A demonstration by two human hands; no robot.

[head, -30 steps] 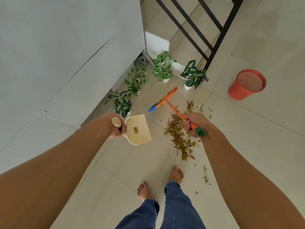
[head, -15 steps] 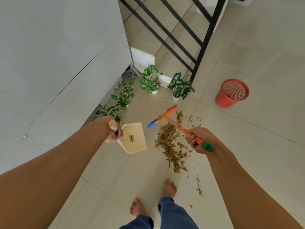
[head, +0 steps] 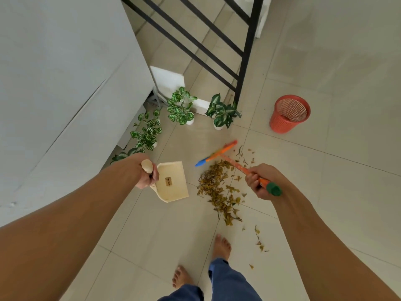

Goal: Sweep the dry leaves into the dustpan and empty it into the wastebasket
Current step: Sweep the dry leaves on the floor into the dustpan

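The left hand (head: 147, 175) is still wrapped tight around the pale wooden handle of the cream dustpan (head: 172, 184), which hangs off the tiled floor (head: 165, 231) just beyond the knuckles, its flat tray tipped so the small brown label shows. The right hand (head: 261, 181) keeps its full fist closed on the orange shaft of the broom (head: 219, 153), close to the green end cap that sticks out behind the palm; the orange-and-blue head lies out past the fingers, at the far edge of the dry leaves (head: 219, 190). Compared with half a second back, neither grasp has changed, and the broom head sits at much the same place against the pile, but the view has tipped further down, so both hands, the pile and the feet now sit lower in the frame. The leaves lie heaped between the two grips, nearer the right fist than the dustpan (a thin trail of strays runs back toward the bare right foot (head: 221, 246)), and none are in the tray. The red mesh wastebasket (head: 289, 115) stands upright well beyond the right hand, apart from the pile. Four small potted plants (head: 181, 107) line the wall base past the left fist, below the black stair railing (head: 245, 61)
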